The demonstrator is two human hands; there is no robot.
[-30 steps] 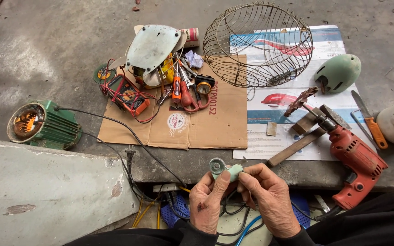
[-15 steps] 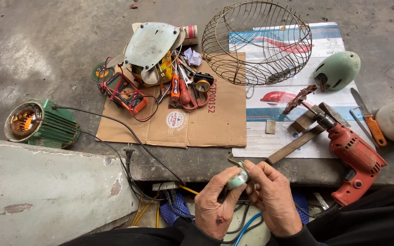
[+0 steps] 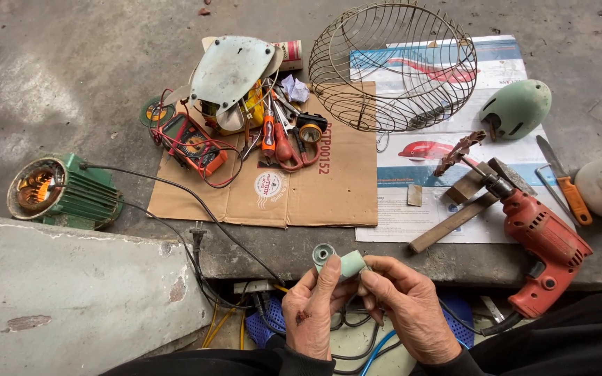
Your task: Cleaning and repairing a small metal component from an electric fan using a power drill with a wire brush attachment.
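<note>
Both my hands hold one small pale green cylindrical part with a round grey end, low in the middle of the head view. My left hand grips it from the left with thumb and fingers. Fingertips of my right hand close on its right side. The part sits just in front of the concrete ledge edge, above a tangle of cables and a blue basket.
A red power drill lies to the right beside wooden blocks and an orange-handled knife. On the cardboard lie a multimeter, screwdrivers and a metal plate. A wire fan guard, a green housing and a green motor lie around.
The two hands have turned the green part between them, so its round grey end is tipped up and to the left. The view has shifted slightly.
</note>
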